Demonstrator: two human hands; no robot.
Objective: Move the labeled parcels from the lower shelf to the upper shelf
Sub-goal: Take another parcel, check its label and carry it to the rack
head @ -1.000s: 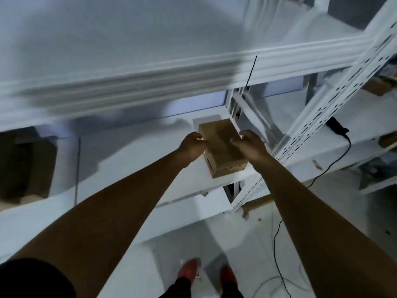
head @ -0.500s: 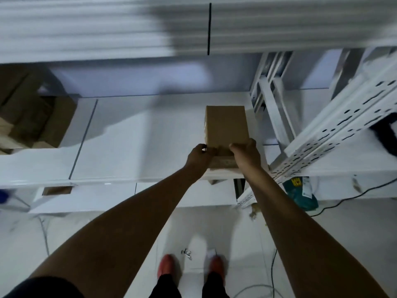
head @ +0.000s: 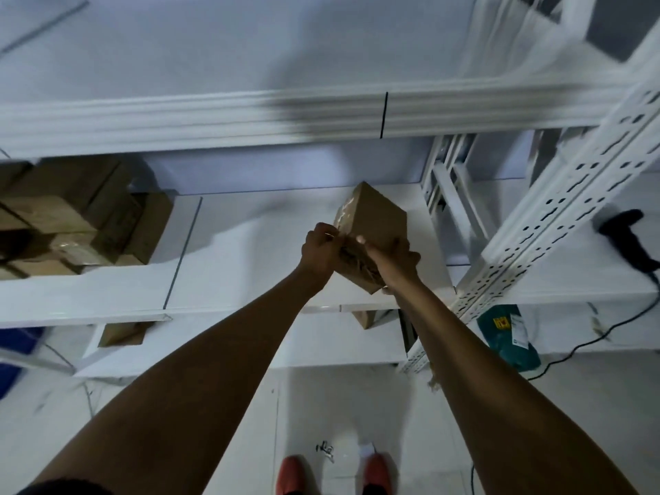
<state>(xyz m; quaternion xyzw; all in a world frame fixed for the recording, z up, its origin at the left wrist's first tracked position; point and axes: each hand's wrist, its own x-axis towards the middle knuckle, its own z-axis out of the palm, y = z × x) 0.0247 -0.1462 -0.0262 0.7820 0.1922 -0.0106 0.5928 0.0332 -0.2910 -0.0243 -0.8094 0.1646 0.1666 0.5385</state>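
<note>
A brown cardboard parcel (head: 375, 217) is tilted up on one corner above the right end of the white lower shelf (head: 250, 244). My left hand (head: 321, 253) grips its near left side and my right hand (head: 393, 259) wraps its near right side and underside. Clear tape shows on the parcel's left face; no label is visible from here. The white upper shelf (head: 214, 48) spans the top of the view, with its front beam (head: 214, 119) above the parcel.
Several cardboard boxes (head: 71, 223) are stacked at the left of the lower shelf. A perforated white upright (head: 557, 216) stands right of the parcel. A black scanner (head: 632, 241) with a cable and a green bag (head: 507, 337) lie to the right. More boxes (head: 121, 334) sit lower down.
The parcel lay flat on the lower shelf with both hands at its near end; now it is lifted and tipped up on a corner, still held by both hands.
</note>
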